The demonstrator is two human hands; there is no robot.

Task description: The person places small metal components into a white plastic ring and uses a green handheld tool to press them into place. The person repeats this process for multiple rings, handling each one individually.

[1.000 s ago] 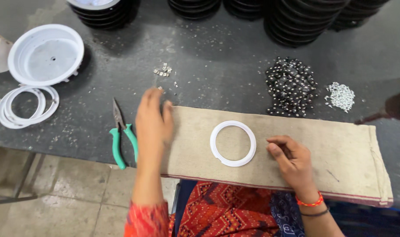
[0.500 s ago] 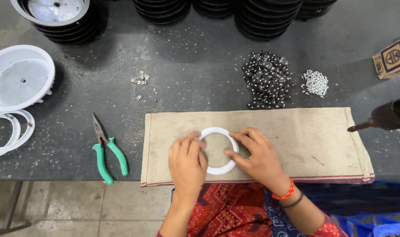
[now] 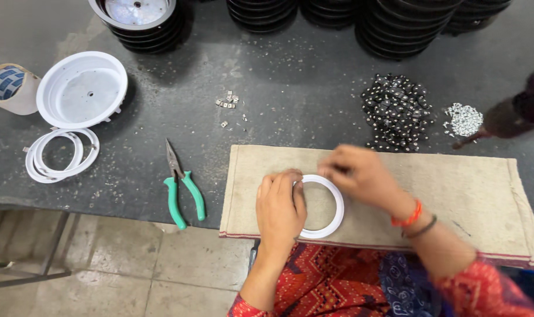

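Right hand (image 3: 360, 176) shifted to white ring (image 3: 336, 206) top, fingers pinching rim; left hand (image 3: 280, 208) flat, pressing ring.

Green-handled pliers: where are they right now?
In the head view, the green-handled pliers lie on the dark table, left of the cloth mat and the left hand, below the white dish.

— What lies under the hands?
— A white plastic ring (image 3: 335, 206), flat on its side: its near-left arc beneath the left hand (image 3: 280, 206), its far arc touching the right hand (image 3: 362, 174).
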